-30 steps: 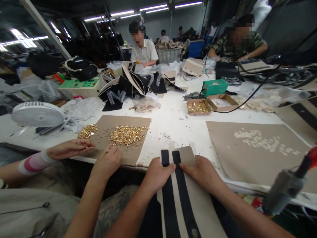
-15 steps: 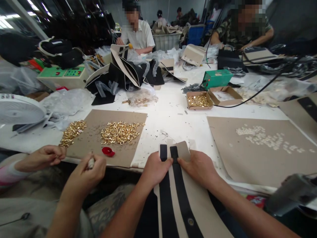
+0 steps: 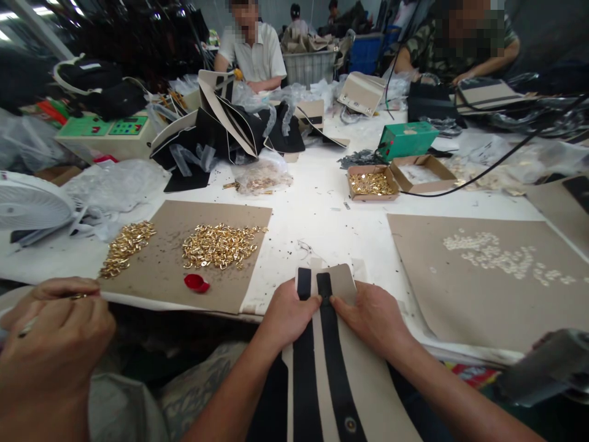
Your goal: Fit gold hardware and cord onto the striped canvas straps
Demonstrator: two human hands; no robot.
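Observation:
My left hand [image 3: 286, 316] and my right hand [image 3: 373, 318] both grip a beige fabric piece [image 3: 341, 393] with two black straps [image 3: 307, 288] running along it. Its top end rests on the white table's [image 3: 331, 221] near edge and the rest hangs toward my lap. My left fingers pinch the left strap; my right fingers press the fabric beside the right strap. A metal snap [image 3: 350, 425] sits low on the right strap.
A co-worker's hands [image 3: 50, 331] at my left hold a small gold part. A brown sheet [image 3: 202, 294] carries gold hardware piles [image 3: 216, 245] and a red cap [image 3: 196, 283]. Another sheet [image 3: 483, 307] bears white pieces. Cardboard boxes [image 3: 372, 184], a green box [image 3: 407, 139], a fan [image 3: 32, 202].
The co-worker's hands have pulled back from the gold pile toward the near left, uncovering the red cap. My view has dipped a little. My hands stay on the strapped fabric.

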